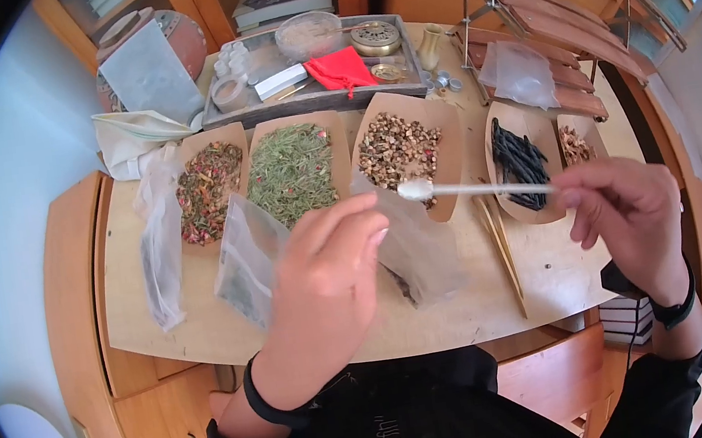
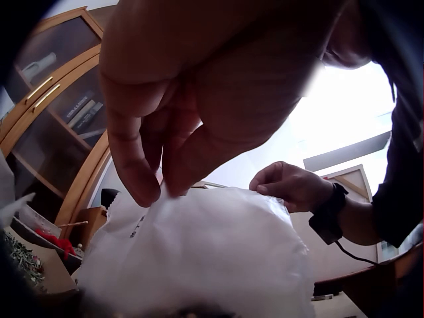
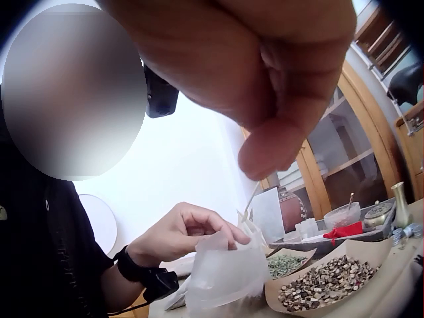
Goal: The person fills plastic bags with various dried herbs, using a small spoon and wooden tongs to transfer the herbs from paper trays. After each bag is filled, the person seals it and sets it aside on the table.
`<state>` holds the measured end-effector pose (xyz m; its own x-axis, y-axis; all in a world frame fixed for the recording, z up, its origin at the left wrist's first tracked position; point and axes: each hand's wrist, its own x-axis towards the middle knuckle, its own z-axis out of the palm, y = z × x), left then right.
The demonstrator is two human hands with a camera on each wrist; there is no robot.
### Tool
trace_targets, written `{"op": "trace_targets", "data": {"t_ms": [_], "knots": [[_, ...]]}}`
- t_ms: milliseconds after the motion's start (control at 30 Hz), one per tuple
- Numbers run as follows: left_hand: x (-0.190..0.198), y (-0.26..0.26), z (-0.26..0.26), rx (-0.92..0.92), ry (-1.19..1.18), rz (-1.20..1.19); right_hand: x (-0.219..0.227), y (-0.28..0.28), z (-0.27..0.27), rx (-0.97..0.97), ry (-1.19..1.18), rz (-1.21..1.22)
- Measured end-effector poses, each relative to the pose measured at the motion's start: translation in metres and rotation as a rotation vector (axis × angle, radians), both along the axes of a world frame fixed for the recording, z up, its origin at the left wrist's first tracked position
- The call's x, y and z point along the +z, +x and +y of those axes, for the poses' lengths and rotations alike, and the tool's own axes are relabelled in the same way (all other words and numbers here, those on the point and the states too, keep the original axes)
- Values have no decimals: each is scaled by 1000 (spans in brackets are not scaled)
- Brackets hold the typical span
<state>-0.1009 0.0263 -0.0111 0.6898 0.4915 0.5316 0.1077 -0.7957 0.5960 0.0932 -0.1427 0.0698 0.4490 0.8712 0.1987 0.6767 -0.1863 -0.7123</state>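
My left hand [image 1: 326,266] pinches the top edge of a frosted plastic bag [image 2: 205,252] between thumb and fingers. Something dark lies at the bag's lower end in the head view. In my right hand [image 1: 629,209], thumb and fingers pinch one end of a slim, pale stick-like spoon [image 1: 489,189]. Its wider whitish tip points left, over the bag's mouth. Behind the bag is a paper tray [image 1: 450,139] of chopped brown and cream pieces [image 3: 324,283]. Another tray, of black sticks [image 1: 518,153], sits near my right hand.
Green dried herb [image 1: 291,169] and a red-flecked mix [image 1: 210,189] fill trays at left, with plastic bags [image 1: 162,253] before them. Wooden tongs [image 1: 502,252] lie right of centre. A grey tray [image 1: 309,100] holds a red pouch [image 1: 340,70]. A folding wooden rack [image 1: 556,24] stands back right.
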Motion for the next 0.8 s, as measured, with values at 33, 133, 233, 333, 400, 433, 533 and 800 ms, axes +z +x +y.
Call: {"op": "trace_targets", "data": {"t_ms": [33, 133, 233, 333, 400, 433, 533, 800], "knots": [[0, -3, 1, 6, -43, 22, 0, 2, 0, -42, 53, 48], [2, -13, 7, -80, -301, 41, -10, 19, 0, -56, 114, 140], [-2, -20, 10, -167, -531, -48, -19, 32, 0, -64, 88, 205], [-6, -26, 13, -211, -587, -138, -27, 38, 1, -90, 72, 279], [-6, -28, 13, -227, -601, -155, -34, 41, 2, -108, 69, 324], [-5, -29, 13, -244, -618, -174, -38, 43, 2, -97, 42, 327], [-7, -33, 13, -243, -655, -161, -48, 46, 5, -94, -7, 341], [-12, -38, 14, -224, -662, -131, -57, 61, 18, -103, -173, 36]]}}
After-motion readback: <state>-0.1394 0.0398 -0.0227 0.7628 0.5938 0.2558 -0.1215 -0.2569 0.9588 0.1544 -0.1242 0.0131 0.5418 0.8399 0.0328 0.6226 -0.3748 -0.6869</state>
